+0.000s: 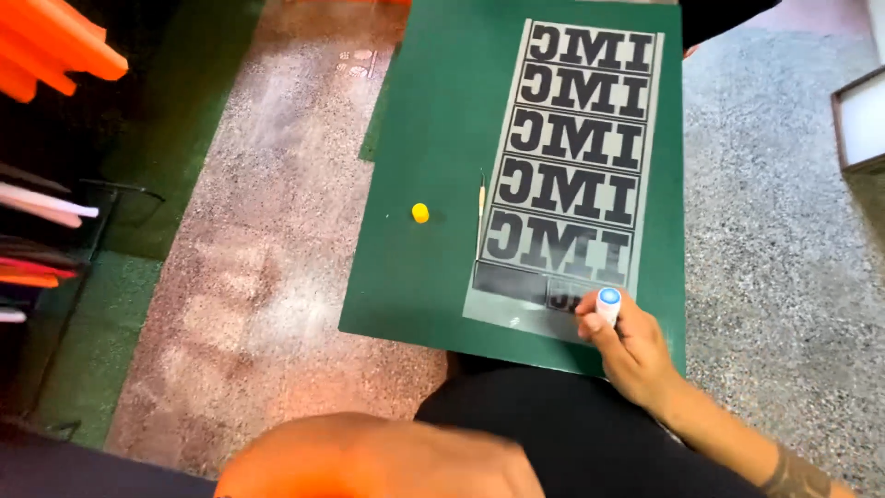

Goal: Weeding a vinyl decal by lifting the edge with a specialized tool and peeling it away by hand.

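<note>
A speckled terrazzo floor [277, 231] runs under a dark green surface [433, 138] that carries a long grey vinyl sheet [567, 166] of cut black block letters, its long axis running from 12 to 6 o'clock and tilted slightly toward 1. The right hand [631, 355] rests at the sheet's 5 o'clock corner, fingers [590, 329] curled tight around a white tool with a blue round cap [608, 300], held upright so the cap faces the camera. The sheet stretches away from that hand toward 12. A thin weeding pick [480, 198] lies along the sheet's 9 o'clock edge, parallel to it, with a small yellow cap [420, 213] just beyond at 9. The left hand [369, 461] is a blur at 6 o'clock, well apart from the sheet; its grip cannot be told. Orange and white rolls [46, 55] lie at 10.
</note>
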